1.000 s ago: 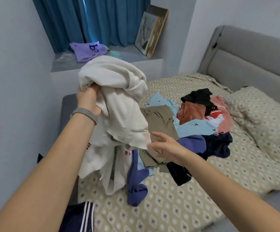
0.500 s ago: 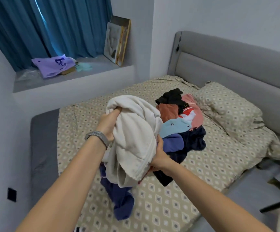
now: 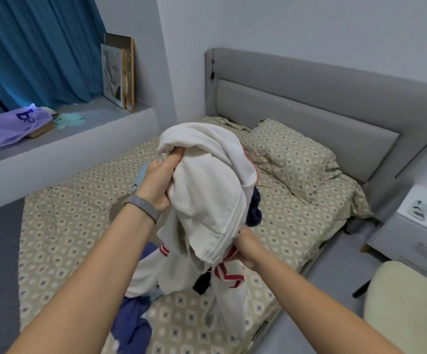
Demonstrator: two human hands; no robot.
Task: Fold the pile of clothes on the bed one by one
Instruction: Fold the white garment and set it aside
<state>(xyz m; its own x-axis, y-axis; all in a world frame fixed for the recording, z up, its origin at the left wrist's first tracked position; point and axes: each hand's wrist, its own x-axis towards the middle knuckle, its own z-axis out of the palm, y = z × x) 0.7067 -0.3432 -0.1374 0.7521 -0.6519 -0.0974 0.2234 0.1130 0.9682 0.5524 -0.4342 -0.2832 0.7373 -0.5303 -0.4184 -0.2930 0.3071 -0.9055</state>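
Since the earlier frame my right hand (image 3: 245, 247) has slid down to the cream garment (image 3: 207, 190)'s lower hem and now pinches it there, and the bundle has lifted higher. My left hand (image 3: 161, 175) grips a bunched fold near its top. The garment hangs in the air over the middle of the bed (image 3: 61, 226), hiding most of the pile. A dark blue piece (image 3: 254, 208) shows behind it, and a purple-blue one (image 3: 130, 325) lies near the bed's foot edge. I judge the risk is snagging: a red-striped part (image 3: 226, 273) dangling below could catch and drag neighbours off the edge.
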